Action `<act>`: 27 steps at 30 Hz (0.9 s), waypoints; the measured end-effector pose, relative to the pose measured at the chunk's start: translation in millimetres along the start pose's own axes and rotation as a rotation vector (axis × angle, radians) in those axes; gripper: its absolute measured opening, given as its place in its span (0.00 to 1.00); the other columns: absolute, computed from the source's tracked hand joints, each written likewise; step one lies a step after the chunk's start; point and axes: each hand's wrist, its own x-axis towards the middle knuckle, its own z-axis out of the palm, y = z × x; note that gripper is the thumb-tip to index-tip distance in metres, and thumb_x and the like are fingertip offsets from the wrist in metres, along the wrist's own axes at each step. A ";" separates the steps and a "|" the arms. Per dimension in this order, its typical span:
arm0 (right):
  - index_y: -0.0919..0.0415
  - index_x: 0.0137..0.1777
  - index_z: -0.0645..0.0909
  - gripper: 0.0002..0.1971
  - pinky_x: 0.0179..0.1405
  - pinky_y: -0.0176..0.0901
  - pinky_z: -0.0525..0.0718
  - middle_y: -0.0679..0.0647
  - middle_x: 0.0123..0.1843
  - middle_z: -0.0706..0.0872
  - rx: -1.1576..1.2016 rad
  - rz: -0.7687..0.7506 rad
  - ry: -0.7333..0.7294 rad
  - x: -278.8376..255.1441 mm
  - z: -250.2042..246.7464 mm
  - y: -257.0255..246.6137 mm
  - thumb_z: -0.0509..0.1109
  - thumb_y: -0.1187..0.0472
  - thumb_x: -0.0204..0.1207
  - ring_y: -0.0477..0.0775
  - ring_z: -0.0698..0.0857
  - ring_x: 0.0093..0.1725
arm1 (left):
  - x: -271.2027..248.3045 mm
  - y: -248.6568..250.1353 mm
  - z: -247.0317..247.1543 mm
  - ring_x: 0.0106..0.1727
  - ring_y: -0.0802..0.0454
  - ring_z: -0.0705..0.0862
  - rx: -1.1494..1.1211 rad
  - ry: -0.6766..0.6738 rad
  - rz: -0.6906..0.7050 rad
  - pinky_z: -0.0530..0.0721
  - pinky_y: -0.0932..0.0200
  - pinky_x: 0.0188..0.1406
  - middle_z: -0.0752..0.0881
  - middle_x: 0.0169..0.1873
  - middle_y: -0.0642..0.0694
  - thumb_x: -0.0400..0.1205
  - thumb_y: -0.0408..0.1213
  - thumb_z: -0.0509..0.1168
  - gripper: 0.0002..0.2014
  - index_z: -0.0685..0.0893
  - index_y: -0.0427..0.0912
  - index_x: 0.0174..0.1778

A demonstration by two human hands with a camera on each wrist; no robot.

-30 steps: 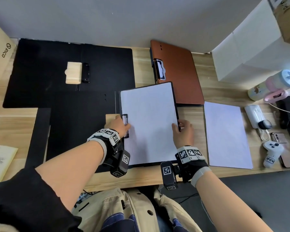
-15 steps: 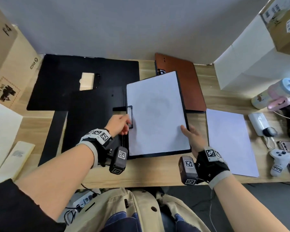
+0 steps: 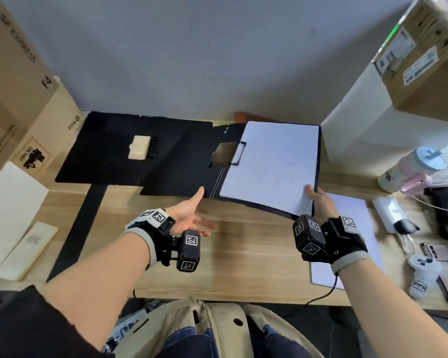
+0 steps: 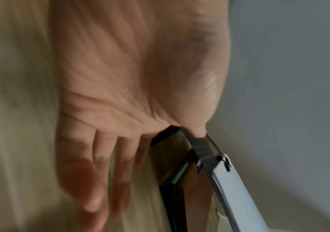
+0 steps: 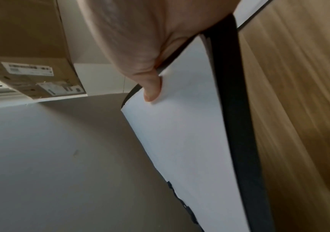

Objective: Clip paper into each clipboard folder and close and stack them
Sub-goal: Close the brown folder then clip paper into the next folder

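A black clipboard folder (image 3: 181, 174) lies open, with white paper (image 3: 272, 166) under its clip (image 3: 238, 153). My right hand (image 3: 318, 202) grips the paper side's near right corner and holds it raised off the table. In the right wrist view the thumb (image 5: 152, 87) presses on the paper (image 5: 190, 133) above the folder's black edge (image 5: 233, 109). My left hand (image 3: 192, 215) is palm up with straight fingers by the folder's near left edge. In the left wrist view its thumb tip (image 4: 197, 131) touches the folder's corner (image 4: 205, 150). A loose sheet (image 3: 357, 210) lies under my right wrist.
A second open black folder (image 3: 101, 146) with a pale block (image 3: 139, 147) on it lies at the back left. A brown folder (image 3: 243, 117) peeks out behind. Cardboard boxes (image 3: 11, 86) stand left, a white box (image 3: 373, 130) right. A bottle (image 3: 409, 169), power bank (image 3: 391, 213) and controller (image 3: 422, 272) crowd the right edge.
My right hand has lifted the folder's paper side and carried it back and right. My left hand let go of the clip and turned palm up.
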 end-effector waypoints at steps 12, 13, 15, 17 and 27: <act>0.68 0.76 0.68 0.24 0.35 0.43 0.80 0.61 0.58 0.83 -0.148 0.104 0.047 12.3 -31.4 24.2 0.63 0.59 0.82 0.60 0.82 0.50 | 14.8 20.3 38.9 0.54 0.38 0.82 -0.198 0.370 0.460 0.82 0.43 0.62 0.74 0.63 0.40 0.84 0.21 0.51 0.25 0.59 0.43 0.76; 0.67 0.76 0.68 0.24 0.36 0.44 0.81 0.60 0.55 0.84 -0.147 0.114 0.041 12.7 -32.6 25.7 0.62 0.59 0.83 0.60 0.83 0.48 | 16.0 23.4 44.3 0.55 0.39 0.80 -0.147 0.365 0.464 0.80 0.43 0.64 0.72 0.62 0.42 0.85 0.23 0.50 0.27 0.55 0.46 0.79; 0.68 0.74 0.70 0.21 0.41 0.47 0.82 0.56 0.49 0.84 -0.139 0.112 0.018 9.7 -33.4 23.6 0.59 0.59 0.84 0.59 0.83 0.44 | 18.1 26.1 51.3 0.58 0.40 0.78 -0.048 0.352 0.472 0.78 0.45 0.65 0.70 0.63 0.46 0.87 0.29 0.48 0.27 0.51 0.51 0.82; 0.67 0.73 0.71 0.22 0.53 0.50 0.82 0.57 0.55 0.83 -0.148 0.112 0.003 7.0 -36.5 17.1 0.57 0.55 0.85 0.60 0.84 0.52 | 22.2 27.9 54.7 0.62 0.45 0.75 0.109 0.367 0.487 0.80 0.48 0.62 0.66 0.71 0.49 0.88 0.35 0.48 0.26 0.51 0.53 0.82; 0.52 0.72 0.70 0.36 0.43 0.49 0.77 0.57 0.63 0.81 0.118 0.176 -0.302 -4.8 -61.2 -13.8 0.36 0.32 0.79 0.58 0.83 0.56 | 38.8 35.8 69.7 0.27 0.59 0.74 0.551 0.289 0.517 0.72 0.70 0.20 0.82 0.42 0.45 0.79 0.22 0.53 0.34 0.65 0.58 0.77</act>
